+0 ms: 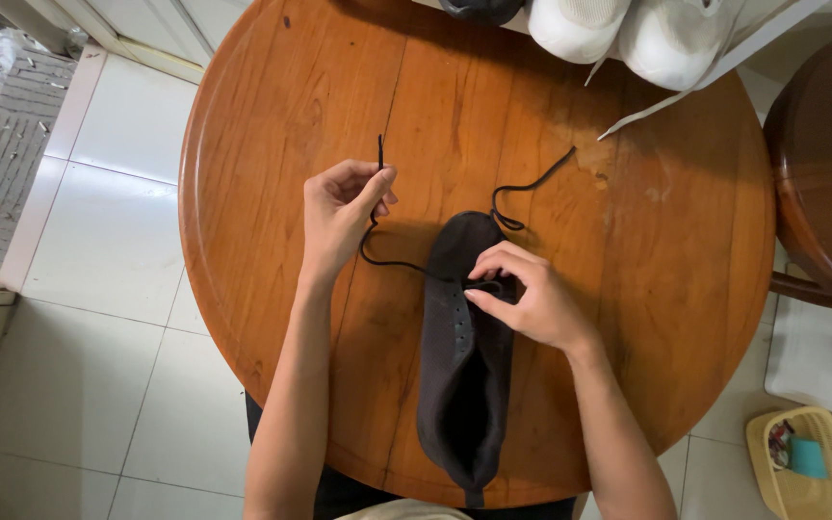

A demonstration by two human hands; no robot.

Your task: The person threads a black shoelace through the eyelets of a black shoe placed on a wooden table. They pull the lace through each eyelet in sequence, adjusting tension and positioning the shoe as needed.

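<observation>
From the head view, I have a dark suede-like shoe point(466, 356) lying in the middle of the round wooden bench point(272, 125), its toe pointing toward the far edge and its heel reaching the near edge by my body. A thin black shoelace point(392, 262) runs through its front eyelets.

My left hand point(339, 214) is raised over the bench left of the toe, thumb and forefinger closed together on one end of the lace, whose tip stands up just above my fingers. From there the lace sags in a loose curve back to the eyelets. My right hand point(522, 299) rests on the upper, fingers pinched shut on the lace where it crosses the eyelet row. The other lace end point(532, 186) trails free on the bench, looping off toward the far right.

I judge the shoe light and soft: the upper looks limp and would fold under a hard press, so it wants a steadying hold at the eyelet band or the stiffer heel rim. The lace is thin, slack and likely slippery; it is best taken close to its stiff tip with a fingertip pinch.

At the far edge sit two white sneakers point(628, 29) with a pale lace point(666, 101) trailing out. A second wooden table point(825, 164) stands off the right edge, and a yellow basket point(801, 467) sits on the tiled floor point(98, 289).
</observation>
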